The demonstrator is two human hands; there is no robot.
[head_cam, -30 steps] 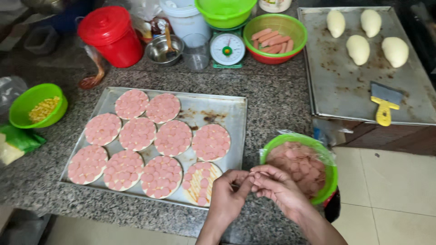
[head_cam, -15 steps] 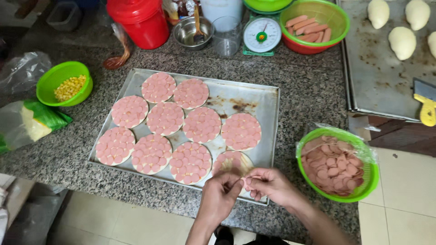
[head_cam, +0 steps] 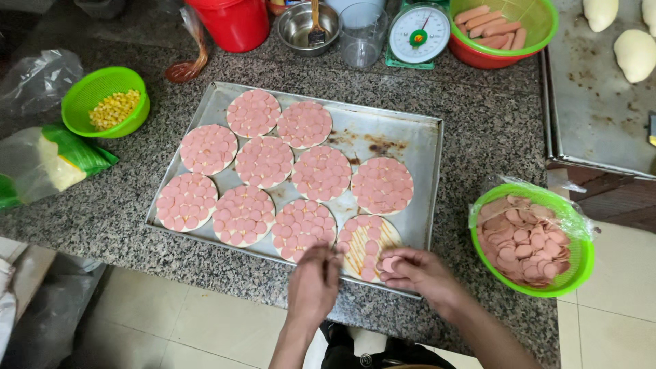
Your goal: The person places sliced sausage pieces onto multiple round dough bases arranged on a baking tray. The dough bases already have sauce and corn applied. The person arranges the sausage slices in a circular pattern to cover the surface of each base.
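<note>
Both my hands are at the near edge of the baking tray point(head_cam: 424, 171), over the last dough round point(head_cam: 367, 246).

Right hand point(head_cam: 420, 273): fingers curled, pinching a small stack of pink sausage slices point(head_cam: 391, 264) at the round's near right rim. Closed on the slices.

Left hand point(head_cam: 314, 283): back of hand faces the camera, fingers bent down at the round's near left edge. Can't tell whether it holds anything or is just touching the dough.

That round is only partly covered: slices along the left side and down the middle, sauce-streaked dough bare on the right. It sits in the tray's near right corner, just beside a fully covered round point(head_cam: 303, 225).

The other nine rounds on the tray are fully tiled with slices, in three loose rows. The far right of the tray is bare metal with brown stains.

Slice supply: green bowl of sausage slices point(head_cam: 529, 239), lined with clear plastic, on the granite counter point(head_cam: 492, 123) right of the tray, near my right hand.

Further out:
- green bowl of corn point(head_cam: 106, 102), left of the tray
- plastic bag point(head_cam: 48, 160) just in front of it
- red bucket point(head_cam: 236, 20), steel bowl with brush point(head_cam: 307, 27), clear cup point(head_cam: 362, 34), kitchen scale point(head_cam: 418, 34) along the back
- bowl of whole sausages point(head_cam: 502, 31), far right
- second tray point(head_cam: 594, 109) with dough balls point(head_cam: 635, 55), far right
</note>
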